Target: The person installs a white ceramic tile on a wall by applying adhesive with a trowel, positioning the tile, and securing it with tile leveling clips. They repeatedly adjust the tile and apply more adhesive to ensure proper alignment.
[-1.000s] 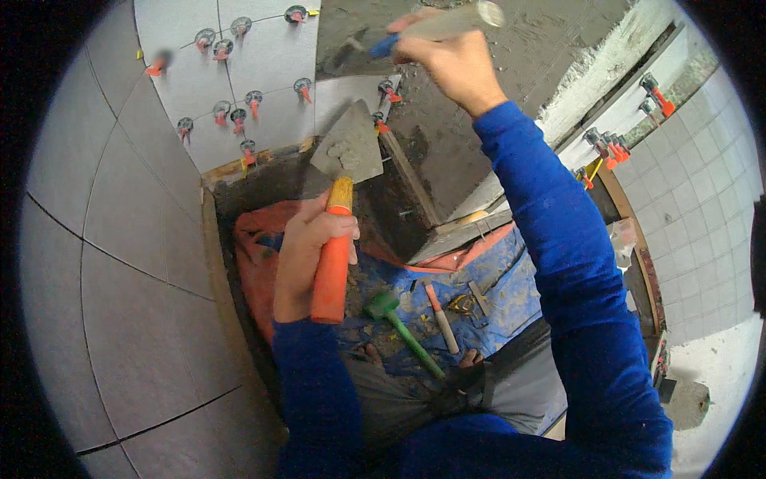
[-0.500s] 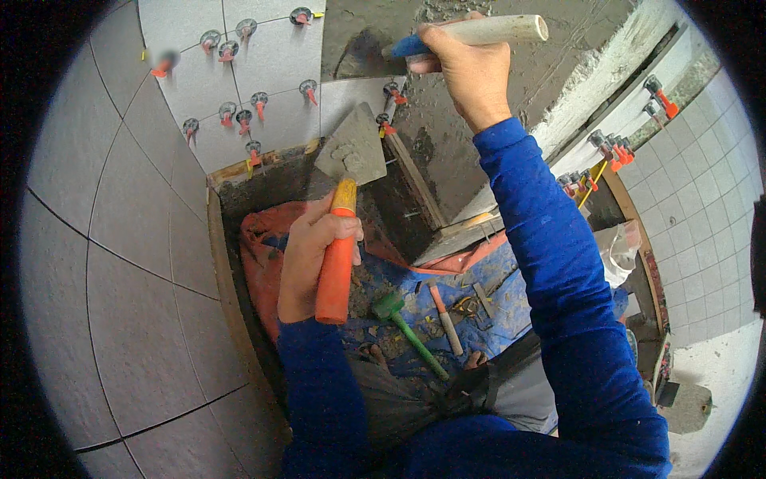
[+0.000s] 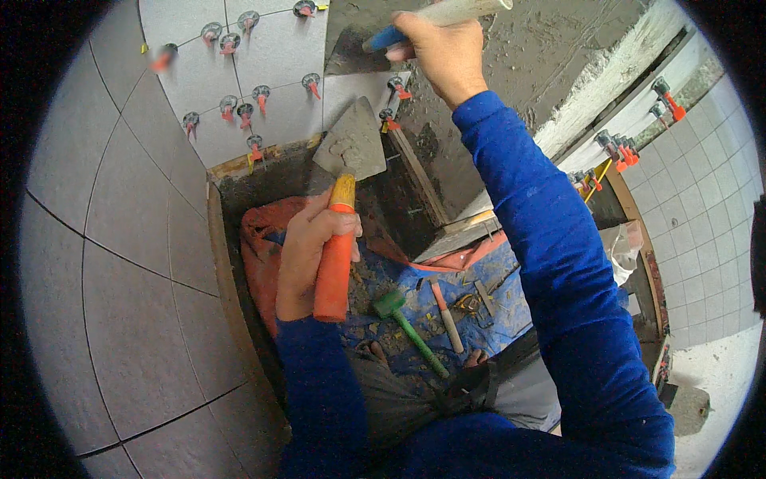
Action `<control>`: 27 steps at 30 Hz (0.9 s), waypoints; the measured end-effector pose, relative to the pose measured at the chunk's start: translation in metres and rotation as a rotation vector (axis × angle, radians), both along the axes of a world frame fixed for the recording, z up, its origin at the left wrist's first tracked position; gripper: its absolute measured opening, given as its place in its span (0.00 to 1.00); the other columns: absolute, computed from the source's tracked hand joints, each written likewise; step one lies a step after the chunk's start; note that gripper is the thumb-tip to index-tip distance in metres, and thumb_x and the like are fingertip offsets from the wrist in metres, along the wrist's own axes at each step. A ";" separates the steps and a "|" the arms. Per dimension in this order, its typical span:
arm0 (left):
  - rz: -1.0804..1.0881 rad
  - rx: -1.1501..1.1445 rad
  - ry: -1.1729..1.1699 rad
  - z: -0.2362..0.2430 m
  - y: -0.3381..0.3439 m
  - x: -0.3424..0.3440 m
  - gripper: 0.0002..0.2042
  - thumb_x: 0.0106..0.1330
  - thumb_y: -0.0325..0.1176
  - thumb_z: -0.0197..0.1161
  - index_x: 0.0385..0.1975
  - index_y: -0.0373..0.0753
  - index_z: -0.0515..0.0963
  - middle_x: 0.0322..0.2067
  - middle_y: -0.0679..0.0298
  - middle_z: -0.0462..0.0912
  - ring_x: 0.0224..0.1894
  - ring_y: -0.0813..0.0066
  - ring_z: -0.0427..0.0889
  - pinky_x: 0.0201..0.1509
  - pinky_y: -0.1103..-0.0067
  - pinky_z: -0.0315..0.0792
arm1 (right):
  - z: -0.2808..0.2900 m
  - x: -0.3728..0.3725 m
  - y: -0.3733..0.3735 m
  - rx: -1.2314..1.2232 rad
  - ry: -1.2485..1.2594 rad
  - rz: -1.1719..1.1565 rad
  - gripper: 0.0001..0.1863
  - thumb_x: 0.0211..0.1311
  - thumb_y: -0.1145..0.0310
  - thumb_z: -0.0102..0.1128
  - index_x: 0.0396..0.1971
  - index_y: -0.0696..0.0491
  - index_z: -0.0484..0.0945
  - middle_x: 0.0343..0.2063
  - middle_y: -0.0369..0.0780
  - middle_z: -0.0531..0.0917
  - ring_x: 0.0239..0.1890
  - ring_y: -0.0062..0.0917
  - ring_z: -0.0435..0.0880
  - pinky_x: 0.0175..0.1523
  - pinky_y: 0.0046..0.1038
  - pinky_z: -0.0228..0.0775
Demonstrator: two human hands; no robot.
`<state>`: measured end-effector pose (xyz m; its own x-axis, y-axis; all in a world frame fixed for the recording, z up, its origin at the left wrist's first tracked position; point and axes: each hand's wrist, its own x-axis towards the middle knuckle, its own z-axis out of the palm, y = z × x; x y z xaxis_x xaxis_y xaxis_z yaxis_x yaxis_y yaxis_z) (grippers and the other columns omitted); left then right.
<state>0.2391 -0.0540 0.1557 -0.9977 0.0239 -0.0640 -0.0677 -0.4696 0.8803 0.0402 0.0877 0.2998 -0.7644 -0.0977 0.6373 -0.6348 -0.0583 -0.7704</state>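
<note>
My left hand (image 3: pixel 309 247) is wrapped round the orange handle of a pointing trowel (image 3: pixel 351 144), whose flat blade points up and away with a lump of grey mortar on it. Farther off, my right hand (image 3: pixel 447 56) grips a tool with a thick pale handle and a blue end (image 3: pixel 386 38); its working tip is hard to make out. That tool is close to the wet grey mortar surface (image 3: pixel 550 48), and I cannot tell whether it touches. Below the trowel blade's right side is a wooden-edged box-like ledge (image 3: pixel 423 188).
Large grey tiles (image 3: pixel 191 88) with red-and-black levelling clips stand at the far left. More tile (image 3: pixel 694 199) lines the right. On the blue tarp (image 3: pixel 487 271) below lie a green mallet (image 3: pixel 407 327), a red-and-pale-handled tool (image 3: pixel 447 315) and a tape measure (image 3: pixel 468 303). A white bag (image 3: pixel 622 247) is at right.
My right hand and its pale-handled tool have moved left and slightly farther away. My left hand with the trowel has barely shifted.
</note>
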 end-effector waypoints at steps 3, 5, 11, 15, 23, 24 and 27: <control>-0.008 0.004 -0.008 -0.001 -0.001 0.000 0.22 0.59 0.39 0.64 0.50 0.32 0.77 0.31 0.63 0.79 0.25 0.78 0.78 0.31 0.81 0.74 | 0.002 -0.008 0.005 0.047 0.010 -0.022 0.09 0.59 0.73 0.66 0.27 0.65 0.79 0.21 0.43 0.85 0.16 0.27 0.85 0.20 0.27 0.75; -0.010 0.004 -0.013 -0.003 -0.002 -0.001 0.22 0.59 0.39 0.64 0.50 0.32 0.77 0.31 0.63 0.79 0.25 0.78 0.78 0.30 0.81 0.74 | 0.005 -0.012 0.010 0.073 0.008 -0.022 0.09 0.59 0.73 0.66 0.28 0.65 0.79 0.20 0.43 0.85 0.16 0.27 0.84 0.20 0.27 0.75; -0.026 -0.011 0.021 -0.005 -0.006 -0.001 0.22 0.59 0.39 0.64 0.51 0.32 0.76 0.30 0.64 0.79 0.25 0.78 0.78 0.30 0.81 0.73 | 0.005 -0.014 0.023 0.138 0.174 -0.267 0.10 0.57 0.72 0.66 0.24 0.64 0.80 0.18 0.42 0.84 0.16 0.26 0.84 0.21 0.30 0.74; -0.021 -0.015 -0.008 -0.004 -0.003 -0.004 0.25 0.59 0.39 0.64 0.54 0.32 0.76 0.31 0.63 0.79 0.25 0.78 0.78 0.31 0.81 0.75 | 0.002 -0.003 0.033 0.218 0.267 -0.332 0.12 0.56 0.69 0.69 0.25 0.64 0.81 0.18 0.42 0.84 0.19 0.26 0.85 0.25 0.33 0.75; -0.036 0.034 -0.013 -0.004 0.000 -0.004 0.29 0.59 0.37 0.64 0.61 0.31 0.73 0.32 0.64 0.80 0.26 0.78 0.79 0.31 0.81 0.76 | -0.001 0.104 0.065 0.001 0.311 -0.221 0.15 0.62 0.69 0.71 0.45 0.60 0.81 0.33 0.45 0.88 0.29 0.32 0.90 0.36 0.28 0.83; -0.023 0.037 -0.010 -0.004 0.001 -0.004 0.28 0.59 0.37 0.64 0.60 0.32 0.74 0.32 0.64 0.80 0.26 0.78 0.78 0.30 0.81 0.75 | -0.003 0.123 0.074 -0.049 0.274 -0.200 0.18 0.60 0.65 0.73 0.47 0.57 0.82 0.32 0.44 0.89 0.31 0.32 0.91 0.37 0.30 0.82; 0.016 0.008 -0.021 0.003 0.002 -0.004 0.23 0.60 0.38 0.63 0.54 0.33 0.75 0.31 0.65 0.79 0.25 0.79 0.78 0.30 0.82 0.74 | -0.015 0.181 0.113 -0.114 0.156 -0.242 0.21 0.66 0.64 0.69 0.51 0.63 0.77 0.39 0.50 0.88 0.31 0.32 0.90 0.36 0.30 0.85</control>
<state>0.2346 -0.0518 0.1584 -0.9964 0.0086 -0.0845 -0.0784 -0.4779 0.8749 0.2214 0.2011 0.2849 -0.6485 0.1537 0.7455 -0.7512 0.0284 -0.6594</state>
